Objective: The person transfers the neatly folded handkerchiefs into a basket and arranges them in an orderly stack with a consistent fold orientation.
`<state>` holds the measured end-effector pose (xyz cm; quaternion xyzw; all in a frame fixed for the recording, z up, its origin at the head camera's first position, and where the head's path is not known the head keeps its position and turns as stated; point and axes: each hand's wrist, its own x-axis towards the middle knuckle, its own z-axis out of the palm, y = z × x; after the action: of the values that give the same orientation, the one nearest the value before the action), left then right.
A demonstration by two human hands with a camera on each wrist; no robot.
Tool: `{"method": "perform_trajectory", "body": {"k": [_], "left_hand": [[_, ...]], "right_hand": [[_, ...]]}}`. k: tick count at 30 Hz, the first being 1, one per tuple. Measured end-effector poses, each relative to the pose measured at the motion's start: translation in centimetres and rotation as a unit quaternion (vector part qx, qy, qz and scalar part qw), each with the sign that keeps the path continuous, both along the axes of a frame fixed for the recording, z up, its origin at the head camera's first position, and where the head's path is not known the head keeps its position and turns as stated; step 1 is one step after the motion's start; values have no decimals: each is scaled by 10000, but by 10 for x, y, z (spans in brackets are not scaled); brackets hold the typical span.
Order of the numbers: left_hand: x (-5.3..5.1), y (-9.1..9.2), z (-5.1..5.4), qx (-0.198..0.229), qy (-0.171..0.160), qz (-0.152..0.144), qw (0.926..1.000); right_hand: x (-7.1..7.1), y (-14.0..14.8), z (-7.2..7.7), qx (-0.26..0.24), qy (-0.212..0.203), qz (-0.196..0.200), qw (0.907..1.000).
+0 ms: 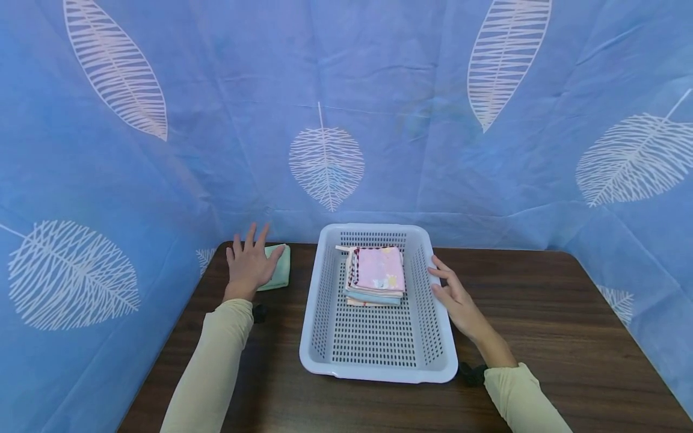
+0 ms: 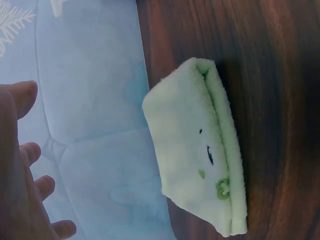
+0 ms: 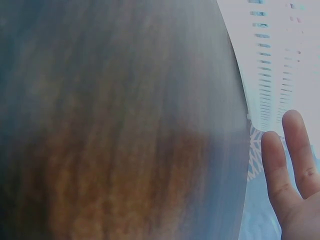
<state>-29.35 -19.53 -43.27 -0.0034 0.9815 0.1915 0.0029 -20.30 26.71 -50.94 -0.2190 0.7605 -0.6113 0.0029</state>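
A folded pale green towel [image 1: 279, 268] lies at the table's far left; the left wrist view shows the towel [image 2: 192, 145] with a small embroidered face on it. My left hand [image 1: 251, 264] is spread over its left side, and no fingers grip it. A white perforated plastic basket [image 1: 373, 374] stands in the middle, holding a stack of folded small towels [image 1: 379, 270], a pink one on top. My right hand [image 1: 455, 300] is at the basket's right rim with fingers extended; whether the fingertips touch the rim I cannot tell.
The dark wooden table [image 1: 541, 313] has rounded far corners. Blue cloth [image 1: 406, 162] with white leaf prints hangs behind it and along both sides. A dark band or wrist device [image 1: 473, 374] sits at my right wrist.
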Motion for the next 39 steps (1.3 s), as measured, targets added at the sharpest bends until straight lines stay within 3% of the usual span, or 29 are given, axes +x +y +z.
{"method": "perform_trajectory", "body": {"k": [14,23,29,39], "left_hand": [[-1,-13,-16,173,-377,576,9975],[-1,-23,-25,-141,-645,810,9945],[1,-25,-27,-145,-821,810,9932],[1,-25,-39,-20,-994,851,9914]], "right_hand": [[0,0,-4,-56,45,26,10000],[-2,0,-4,-51,67,55,9999],[-1,-1,-2,-124,3,52,9999],[-1,-1,-4,-136,-48,8,9999]]}}
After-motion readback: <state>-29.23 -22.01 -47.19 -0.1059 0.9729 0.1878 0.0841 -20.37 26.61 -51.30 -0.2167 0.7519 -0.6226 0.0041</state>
